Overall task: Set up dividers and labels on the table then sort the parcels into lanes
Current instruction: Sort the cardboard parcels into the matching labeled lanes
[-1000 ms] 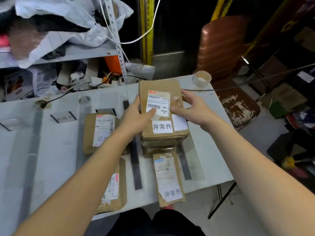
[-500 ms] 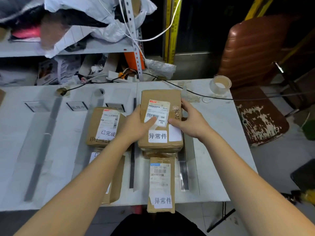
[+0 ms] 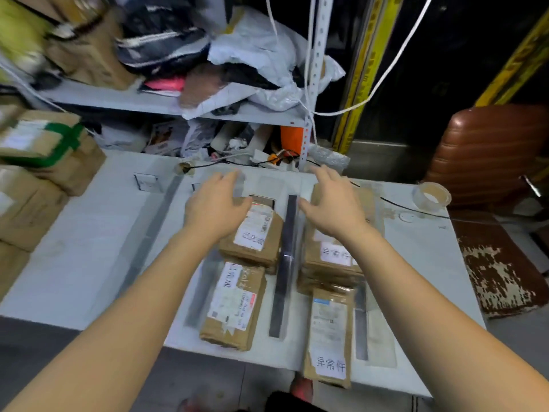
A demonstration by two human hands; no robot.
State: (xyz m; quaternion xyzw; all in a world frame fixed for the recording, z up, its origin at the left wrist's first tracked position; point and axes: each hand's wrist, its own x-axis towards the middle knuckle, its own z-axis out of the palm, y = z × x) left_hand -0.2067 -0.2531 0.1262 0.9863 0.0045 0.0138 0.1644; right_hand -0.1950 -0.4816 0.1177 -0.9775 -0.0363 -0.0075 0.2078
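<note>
Hovering my left grip (image 3: 217, 208) and right grip (image 3: 332, 209) over parcels (image 3: 255, 233), fingers spread, empty; nearest parcel (image 3: 328, 337) overhangs tabletop's (image 3: 89, 248) front edge.

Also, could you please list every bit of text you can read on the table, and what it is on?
"异常件": white label, near right-lane parcel.
"异常件", slightly blurred: label, stacked parcel behind it.
"已完成", sideways: near left-lane parcel.
"已完成", blurred, likely: far left-lane parcel.
Fine print on all four: too small to read.
</note>
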